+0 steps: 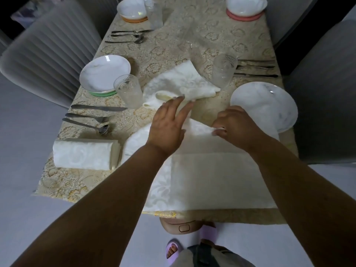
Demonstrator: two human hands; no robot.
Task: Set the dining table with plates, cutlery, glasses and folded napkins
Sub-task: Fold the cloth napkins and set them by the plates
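Observation:
A large white napkin (212,176) lies spread on the near end of the table. My right hand (237,124) pinches its far edge, while my left hand (169,120) hovers with straight fingers over the same edge. A second loose napkin (183,81) lies crumpled further back. A folded napkin (84,154) sits at the near left. White plates stand at the left (104,72), right (265,105), far left (133,7) and far right (246,5). Glasses stand at the left (128,91), right (223,71) and far left (154,13).
Cutlery sets lie at the near left (90,116), far left (127,36) and right (256,68). Grey chairs flank the table, one on the left (48,49), one on the right (323,89). A patterned cloth (173,45) covers the table. My feet in purple slippers show below.

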